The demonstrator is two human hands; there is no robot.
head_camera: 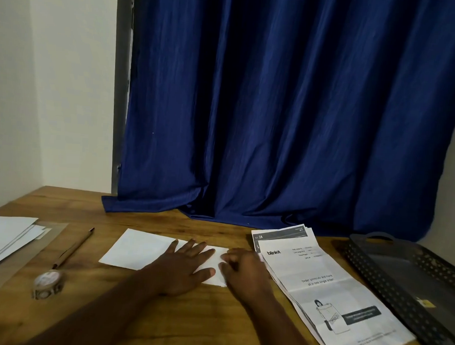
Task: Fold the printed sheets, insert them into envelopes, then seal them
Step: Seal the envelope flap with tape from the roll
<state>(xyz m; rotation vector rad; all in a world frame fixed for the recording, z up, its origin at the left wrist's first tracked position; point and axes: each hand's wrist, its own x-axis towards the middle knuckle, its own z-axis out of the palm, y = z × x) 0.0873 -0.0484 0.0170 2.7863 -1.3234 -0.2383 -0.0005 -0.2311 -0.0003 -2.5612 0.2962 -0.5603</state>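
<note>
A white folded sheet lies flat in the middle of the wooden table. My left hand rests palm down on it with the fingers spread. Beside it, my right hand has its fingers curled on the sheet's right end; whether it pinches the paper is unclear. A stack of printed sheets lies to the right of my hands. White envelopes are piled at the left edge of the table.
A pencil and a roll of tape lie left of the folded sheet. A dark perforated tray stands at the far right. A blue curtain hangs behind, its hem resting on the table's back edge.
</note>
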